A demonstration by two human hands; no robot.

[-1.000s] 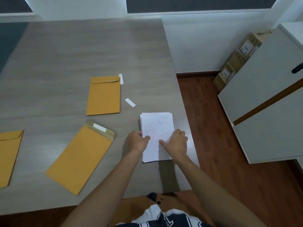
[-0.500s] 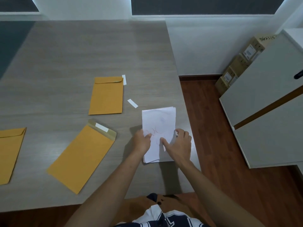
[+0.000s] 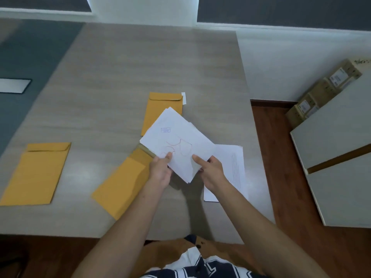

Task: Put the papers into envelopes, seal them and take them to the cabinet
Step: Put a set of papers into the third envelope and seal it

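On the table [image 3: 124,67] a closed envelope [image 3: 38,173] lies far left, an open envelope [image 3: 122,183] near centre and a third envelope [image 3: 160,111] behind. The left hand [image 3: 160,171] and right hand [image 3: 210,171] both pinch the papers [image 3: 176,143], lifted above the table and tilted. More sheets [image 3: 230,167] lie right. A cabinet [image 3: 339,157] stands far right.

I stand at a grey wood-grain table [image 3: 140,63] set against a white wall [image 3: 281,63]. Dark window panes [image 3: 281,11] run above a white sill. Reddish-brown wood plank floor [image 3: 281,157] to my right. Stacked brown cardboard boxes [image 3: 321,91] sit just behind a pale grey cabinet [image 3: 337,157]
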